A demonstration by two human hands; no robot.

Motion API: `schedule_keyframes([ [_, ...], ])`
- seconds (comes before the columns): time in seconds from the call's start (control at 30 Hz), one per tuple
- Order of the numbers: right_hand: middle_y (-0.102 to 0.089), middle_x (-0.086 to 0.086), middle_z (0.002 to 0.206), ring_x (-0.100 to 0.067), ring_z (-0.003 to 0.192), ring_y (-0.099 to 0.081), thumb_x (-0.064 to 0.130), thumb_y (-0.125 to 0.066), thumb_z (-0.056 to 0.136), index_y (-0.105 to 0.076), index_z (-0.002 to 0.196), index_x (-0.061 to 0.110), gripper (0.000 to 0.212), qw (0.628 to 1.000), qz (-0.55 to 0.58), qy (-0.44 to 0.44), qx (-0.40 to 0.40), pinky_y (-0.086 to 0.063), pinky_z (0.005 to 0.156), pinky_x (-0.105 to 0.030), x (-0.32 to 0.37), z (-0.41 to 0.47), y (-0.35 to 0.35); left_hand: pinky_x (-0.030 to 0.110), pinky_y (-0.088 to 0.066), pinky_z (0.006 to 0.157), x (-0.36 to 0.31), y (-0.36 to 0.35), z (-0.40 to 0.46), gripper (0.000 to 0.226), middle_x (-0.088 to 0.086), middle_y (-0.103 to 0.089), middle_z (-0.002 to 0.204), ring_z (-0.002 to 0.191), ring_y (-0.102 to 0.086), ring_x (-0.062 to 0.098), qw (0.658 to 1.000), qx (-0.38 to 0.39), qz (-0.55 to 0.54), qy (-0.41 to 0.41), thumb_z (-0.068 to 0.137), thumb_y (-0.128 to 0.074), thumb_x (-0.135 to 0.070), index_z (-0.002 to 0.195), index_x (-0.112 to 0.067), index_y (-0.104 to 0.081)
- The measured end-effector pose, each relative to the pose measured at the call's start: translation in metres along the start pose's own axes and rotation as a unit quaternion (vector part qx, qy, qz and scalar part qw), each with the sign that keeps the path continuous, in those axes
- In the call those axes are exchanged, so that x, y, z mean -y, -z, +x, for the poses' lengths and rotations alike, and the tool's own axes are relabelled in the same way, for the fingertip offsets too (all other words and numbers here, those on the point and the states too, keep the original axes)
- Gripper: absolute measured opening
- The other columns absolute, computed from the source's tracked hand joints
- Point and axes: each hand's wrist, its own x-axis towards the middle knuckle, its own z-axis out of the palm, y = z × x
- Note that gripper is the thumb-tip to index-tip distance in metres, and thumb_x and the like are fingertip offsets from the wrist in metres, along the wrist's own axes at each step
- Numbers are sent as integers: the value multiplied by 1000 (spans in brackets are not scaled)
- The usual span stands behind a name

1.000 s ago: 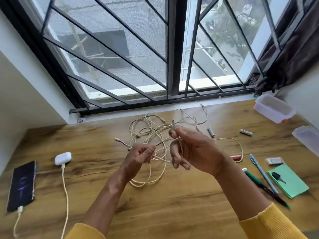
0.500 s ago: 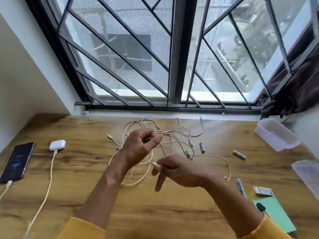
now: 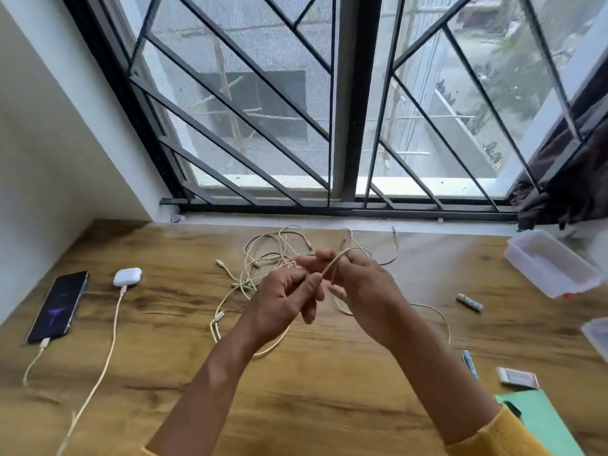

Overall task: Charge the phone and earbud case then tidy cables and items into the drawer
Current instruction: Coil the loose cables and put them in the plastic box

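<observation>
A tangle of cream cables (image 3: 263, 258) lies on the wooden desk (image 3: 296, 406) near the window. Above it, my left hand (image 3: 283, 304) and my right hand (image 3: 365, 291) meet, each pinching a short stretch of one cream cable (image 3: 334, 264) that loops up between them. At the far left lies the dark phone (image 3: 57, 306) with a cable plugged into its near end. Beside it sits the white earbud case (image 3: 127, 277), also with a cable plugged in. No drawer is in view.
A clear plastic box (image 3: 549, 268) stands at the right by a dark curtain (image 3: 566, 185). A battery (image 3: 469, 302), a blue pen (image 3: 469, 363), a small pink-edged item (image 3: 518, 378) and a green pad (image 3: 543, 419) lie at the right. The barred window (image 3: 342, 126) runs behind the desk.
My right hand rose from low over the desk to meet my left hand, lifting a stretch of cable. The view tilted, shifting the desk's items.
</observation>
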Motion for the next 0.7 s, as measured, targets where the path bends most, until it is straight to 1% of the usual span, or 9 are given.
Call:
schedule_keyframes([
  [0.07, -73, -16, 130, -25, 129, -66, 11, -41, 102, -58, 128, 4, 32, 997, 60, 1, 44, -36, 110, -50, 6, -2, 0, 36, -52, 60, 5, 0, -2, 39, 12, -65, 61, 52, -63, 29, 1000, -4, -6, 3, 98, -61, -53, 77, -21, -71],
  [0.17, -71, -23, 130, -33, 132, -62, 3, -37, 93, -56, 108, 14, 27, 990, 116, -2, 77, -33, 117, -54, 7, -1, 0, 37, -47, 54, 6, -5, -2, 36, 4, -63, 59, 47, -56, 23, 1000, -13, -18, 3, 102, -61, -49, 75, -26, -70],
  [0.23, -71, -23, 124, -38, 132, -57, 5, -40, 87, -53, 99, 17, 21, 983, 154, -2, 97, -24, 123, -57, 7, -1, -1, 31, -46, 49, 6, -10, -1, 39, -7, -64, 58, 42, -50, 14, 999, -14, -29, -10, 110, -57, -34, 72, -32, -70],
  [0.3, -73, -18, 112, -36, 127, -56, 12, -43, 92, -55, 95, 17, 13, 978, 173, 9, 112, -27, 120, -55, 8, -1, -1, 25, -44, 44, 3, -12, -2, 40, -9, -62, 58, 43, -45, 11, 999, -9, -51, -5, 107, -56, -39, 69, -34, -71],
  [0.4, -68, -12, 96, -36, 116, -62, 26, -36, 108, -56, 93, 18, 27, 973, 185, 23, 136, -28, 110, -54, 13, -1, 1, 24, -37, 45, 6, -6, -2, 52, 4, -41, 59, 47, -35, 18, 995, 12, -92, 23, 96, -63, -68, 71, -21, -67],
  [0.47, -62, -11, 84, -37, 105, -61, 30, -31, 112, -52, 92, 16, 32, 962, 204, 29, 176, -32, 106, -51, 20, -1, 3, 25, -32, 45, 14, 1, -1, 67, 4, -29, 58, 48, -27, 17, 991, 17, -120, 54, 101, -56, -63, 86, 2, -64],
  [0.5, -60, -11, 77, -37, 97, -60, 29, -28, 113, -50, 91, 14, 34, 959, 202, 28, 199, -35, 105, -50, 24, -2, 3, 26, -29, 45, 17, 5, 1, 73, 2, -26, 57, 46, -26, 16, 989, 18, -126, 69, 102, -53, -61, 83, 10, -56],
  [0.6, -55, -9, 62, -30, 71, -60, 26, -30, 111, -48, 87, 11, 33, 958, 120, 12, 260, -36, 95, -58, 33, -5, 0, 31, -24, 49, 20, 18, 6, 80, -1, -27, 52, 42, -28, 15, 989, 5, -118, 88, 98, -56, -63, 69, 11, -39],
  [0.7, -57, -11, 61, -24, 57, -59, 22, -32, 112, -50, 88, 6, 34, 946, -31, -16, 323, -53, 72, -42, 30, -11, -10, 26, -28, 46, 11, 29, 16, 74, 2, -27, 51, 44, -24, 15, 994, -17, -88, 67, 96, -62, -52, 63, 10, -38],
])
